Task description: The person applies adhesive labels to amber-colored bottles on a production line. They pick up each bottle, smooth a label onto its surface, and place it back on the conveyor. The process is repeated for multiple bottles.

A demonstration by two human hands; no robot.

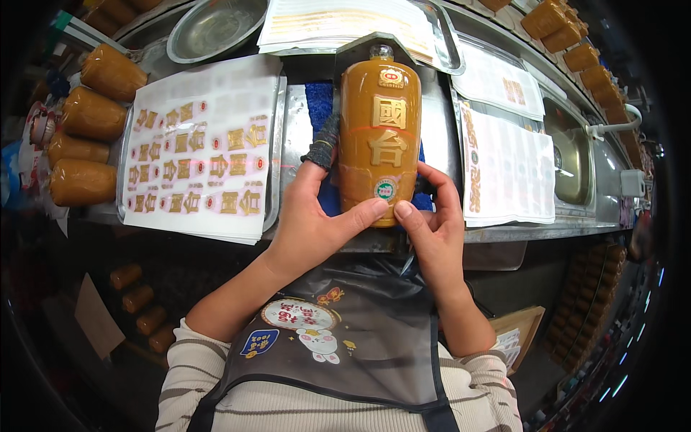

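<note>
An amber-brown bottle (pixel 358 122) with a short clear neck lies on a holder at the middle of the bench, its neck pointing away from me. Large gold characters run down its front, below a small red and gold emblem. Near its base is a round green and white decal (pixel 385 190). My left hand (pixel 309 219) grips the bottle's left side, a dark cover on its index finger. On the right side my right hand (pixel 440 234) holds the lower end. Both thumbs press on the bottle just below the round decal; some right fingers are hidden behind it.
Left of the bottle a tray holds sheets of gold decals (pixel 194 162); more decal sheets (pixel 511 169) lie to the right. Wrapped brown bottles (pixel 90 115) stand at far left. A metal bowl (pixel 216 30) sits behind. A sink (pixel 572 155) with a white tap (pixel 615 129) is at right.
</note>
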